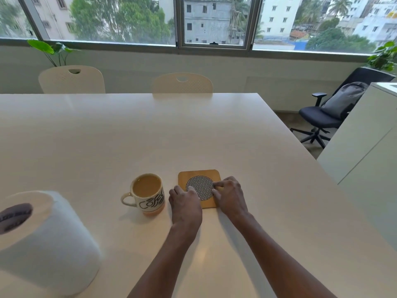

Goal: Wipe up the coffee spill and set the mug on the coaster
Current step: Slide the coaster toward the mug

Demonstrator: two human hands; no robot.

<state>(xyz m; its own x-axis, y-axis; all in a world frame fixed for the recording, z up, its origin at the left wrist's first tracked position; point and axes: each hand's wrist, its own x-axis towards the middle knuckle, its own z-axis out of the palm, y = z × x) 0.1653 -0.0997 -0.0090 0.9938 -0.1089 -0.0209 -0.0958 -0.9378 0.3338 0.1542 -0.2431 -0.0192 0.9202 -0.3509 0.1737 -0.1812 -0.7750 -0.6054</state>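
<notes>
A: Head view. Both hands on the coaster [199, 188], which lies flat on the table [150, 130] toward the near edge, right of centre. Left hand [184, 202] covers its near-left corner, fingers loosely curled and pressing down, pinching nothing. Right hand [229, 195] rests on its right side, fingers bent, tips on the patterned disc. Neither hand grips anything.

B: Mug?

A: Mug [147, 194] stands upright on the bare table just left of the coaster, apart from it, handle pointing left, nearly full of milky coffee. Paper towel roll [46, 239] near the left edge, untouched.

B: Spill?

A: No wet patch can be made out on the tabletop. Judgement: step in hand is squaring up the coaster; mug not yet placed.

B: Next move?

A: Probably free one hand, take the mug by its handle, lift level given the fill, and set it centred on the disc.
</notes>
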